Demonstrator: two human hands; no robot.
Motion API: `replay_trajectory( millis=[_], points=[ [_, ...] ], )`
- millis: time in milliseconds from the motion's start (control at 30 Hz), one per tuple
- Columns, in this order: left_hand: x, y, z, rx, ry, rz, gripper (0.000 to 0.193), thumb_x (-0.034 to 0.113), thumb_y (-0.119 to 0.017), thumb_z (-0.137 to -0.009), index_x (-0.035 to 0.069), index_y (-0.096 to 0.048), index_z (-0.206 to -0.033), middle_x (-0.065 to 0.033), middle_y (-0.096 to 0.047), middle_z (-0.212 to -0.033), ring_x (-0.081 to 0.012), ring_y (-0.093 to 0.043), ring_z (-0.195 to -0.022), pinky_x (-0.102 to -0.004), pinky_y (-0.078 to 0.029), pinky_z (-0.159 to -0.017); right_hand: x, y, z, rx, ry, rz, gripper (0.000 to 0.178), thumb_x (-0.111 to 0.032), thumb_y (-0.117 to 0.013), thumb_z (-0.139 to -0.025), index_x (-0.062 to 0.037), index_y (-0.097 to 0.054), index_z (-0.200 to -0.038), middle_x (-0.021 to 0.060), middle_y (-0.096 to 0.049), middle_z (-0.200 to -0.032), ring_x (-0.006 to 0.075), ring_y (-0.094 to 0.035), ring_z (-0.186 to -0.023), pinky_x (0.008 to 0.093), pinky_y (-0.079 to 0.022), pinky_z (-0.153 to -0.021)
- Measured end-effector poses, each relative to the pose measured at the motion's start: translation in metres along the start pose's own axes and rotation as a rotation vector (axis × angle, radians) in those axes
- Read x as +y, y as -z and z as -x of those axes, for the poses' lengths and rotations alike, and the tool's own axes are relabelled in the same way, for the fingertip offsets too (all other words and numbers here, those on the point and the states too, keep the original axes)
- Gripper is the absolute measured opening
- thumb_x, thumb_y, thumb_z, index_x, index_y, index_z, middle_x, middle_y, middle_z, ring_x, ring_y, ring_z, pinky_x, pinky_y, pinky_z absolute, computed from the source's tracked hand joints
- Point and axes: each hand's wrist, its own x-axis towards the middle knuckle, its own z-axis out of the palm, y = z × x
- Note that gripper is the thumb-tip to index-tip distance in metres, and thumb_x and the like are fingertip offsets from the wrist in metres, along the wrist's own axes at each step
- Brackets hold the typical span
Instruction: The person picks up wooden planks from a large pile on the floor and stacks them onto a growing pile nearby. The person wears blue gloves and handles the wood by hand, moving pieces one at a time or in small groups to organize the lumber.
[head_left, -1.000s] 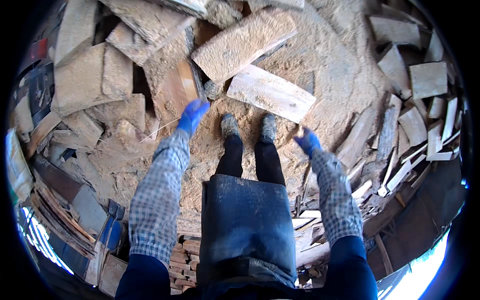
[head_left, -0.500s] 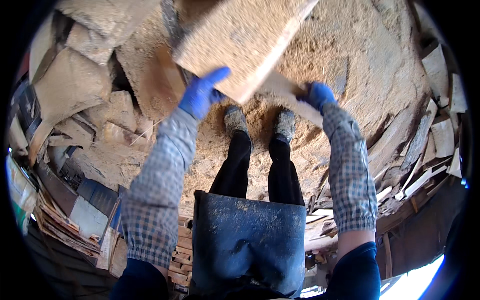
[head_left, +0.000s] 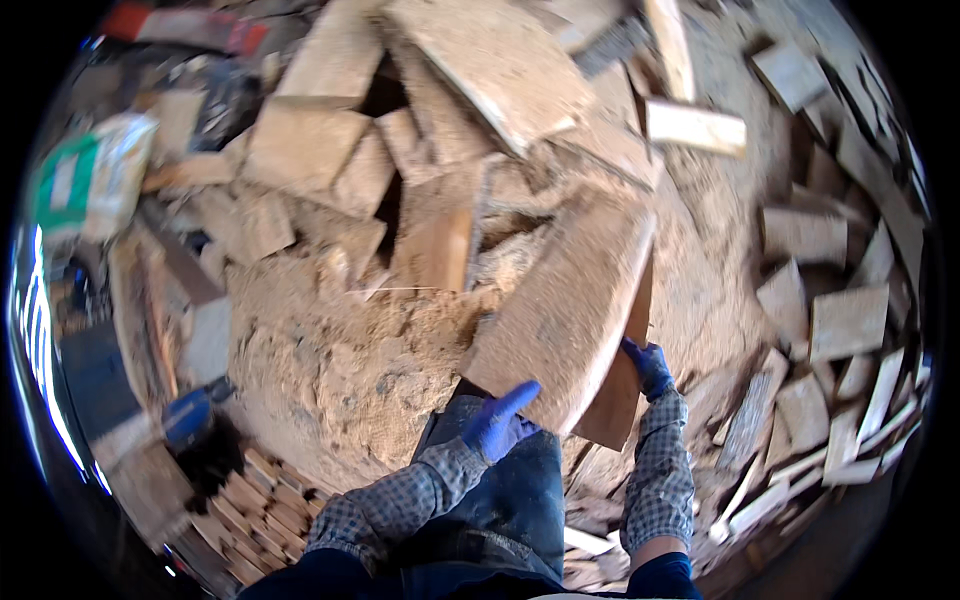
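Observation:
In my blue-gloved left hand [head_left: 497, 424] is the near end of a thick wooden board [head_left: 565, 310], its thumb lying on the top face. Sawdust coats that broad face, and the board slants away to the far right. My right hand [head_left: 650, 368], gloved too, grips the outer edge of a second, thinner wooden plank [head_left: 612, 402]. This plank stands partly hidden behind the first board's right edge. Whether the two pieces touch cannot be made out. Both are held in front of my dark apron [head_left: 500, 510].
Large wood offcuts [head_left: 310, 145] are heaped ahead and to the left, with another sawdust-covered slab [head_left: 490, 60] on top. More offcuts [head_left: 850, 322] lie scattered at right. Small stacked blocks [head_left: 255, 515] sit at lower left, near a green-and-white sack [head_left: 95, 180]. Sawdust [head_left: 330, 350] covers the ground.
My view has swung round, bringing the wood heap and the right-hand scatter into sight. Both hands still hold their boards, which now sit nearer my body and closer together.

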Motion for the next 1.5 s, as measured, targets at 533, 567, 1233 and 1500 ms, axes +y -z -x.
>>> replay_trajectory(
  millis=[533,567,1233,1500],
  points=[
    [0.070,0.126,0.270,0.093,-0.477,0.159,0.054,0.035,-0.061,-0.090,0.005,-0.045,-0.133,-0.0130,-0.057,-0.124,-0.0236,-0.059,-0.109,-0.0413,-0.046,-0.097,-0.243,-0.351,0.174,-0.737,0.372,-0.437,0.055,-0.031,-0.063,-0.089,0.0015,-0.048,-0.131,0.0118,-0.056,-0.126,0.0252,-0.053,-0.113,0.0359,-0.039,-0.102],
    [0.080,0.144,0.275,-0.050,-0.503,0.342,0.053,0.031,-0.060,-0.091,0.004,-0.044,-0.133,-0.0137,-0.056,-0.127,-0.0246,-0.055,-0.114,-0.0421,-0.044,-0.100,-0.258,-0.377,0.197,-0.769,0.462,-0.393,0.054,-0.028,-0.064,-0.088,0.0011,-0.048,-0.131,0.0126,-0.055,-0.128,0.0250,-0.052,-0.116,0.0356,-0.038,-0.104],
    [0.608,0.429,0.501,1.406,-1.215,-1.411,0.075,0.052,-0.058,-0.086,0.001,-0.041,-0.138,-0.0222,-0.045,-0.138,-0.0355,-0.044,-0.127,-0.0399,-0.032,-0.107,-0.222,-0.473,0.220,-0.344,0.681,1.077,0.065,-0.050,-0.059,-0.080,-0.0067,-0.052,-0.128,0.0203,-0.061,-0.118,0.0370,-0.058,-0.109,0.0430,-0.046,-0.093],
    [0.617,0.440,0.484,1.645,-0.989,-1.686,0.083,0.062,-0.055,-0.082,0.007,-0.036,-0.142,-0.0211,-0.035,-0.145,-0.0362,-0.034,-0.133,-0.0449,-0.029,-0.109,0.006,-0.179,0.275,0.326,-0.297,0.525,0.042,-0.044,-0.062,-0.085,-0.0031,-0.067,-0.092,0.0123,-0.065,-0.077,0.0249,-0.060,-0.067,0.0404,-0.044,-0.059]
  ],
)
